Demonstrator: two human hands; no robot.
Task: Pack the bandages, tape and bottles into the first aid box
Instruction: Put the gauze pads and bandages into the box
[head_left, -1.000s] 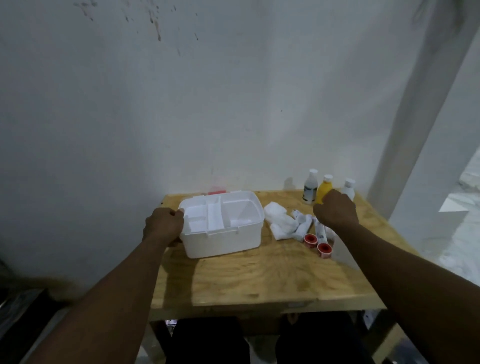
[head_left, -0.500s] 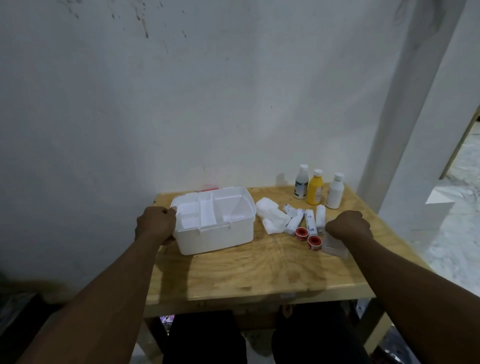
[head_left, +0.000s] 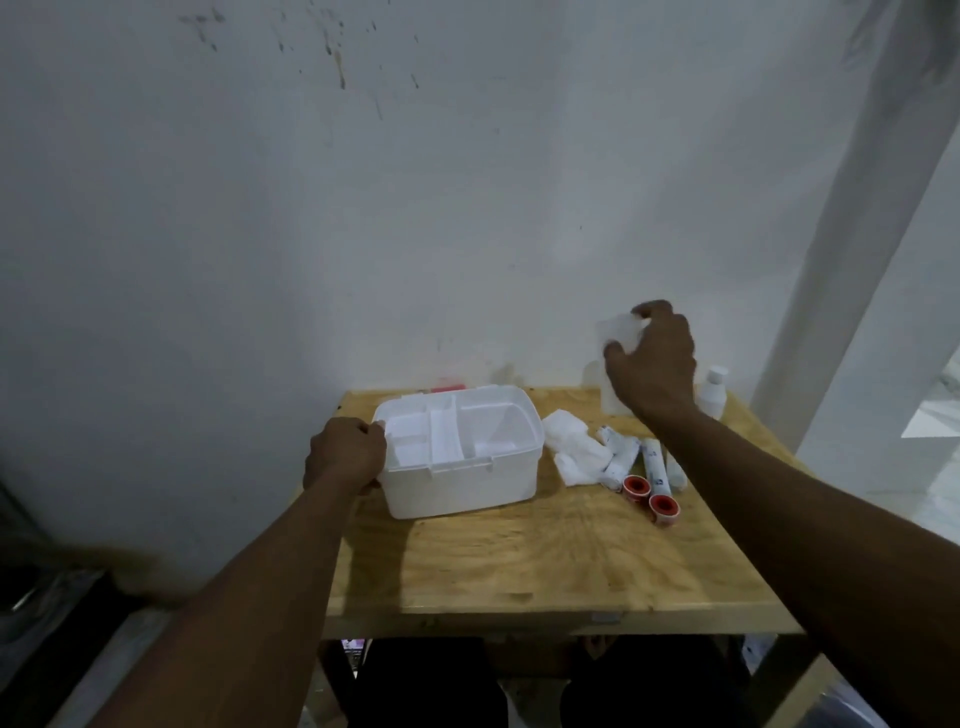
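The open white first aid box (head_left: 467, 483) stands on the wooden table (head_left: 545, 566), with an inner tray of compartments. My left hand (head_left: 345, 454) grips its left end. My right hand (head_left: 652, 358) is raised above the back right of the table, shut on a blurred translucent plastic piece (head_left: 615, 338). Right of the box lie white gauze (head_left: 574, 447), wrapped bandage rolls (head_left: 653, 460) and two tape rolls (head_left: 636, 487) with red cores. One white bottle (head_left: 711, 395) shows beside my right wrist; the other bottles are hidden behind my hand.
The table stands against a white wall (head_left: 415, 234). A white pillar (head_left: 841, 291) rises at the right. Something red (head_left: 447, 387) shows just behind the box. Dark floor and clutter lie to the left of the table.
My right hand has risen from the table's right side to above the bottles, carrying the translucent plastic piece up with it. My left hand stays on the box.
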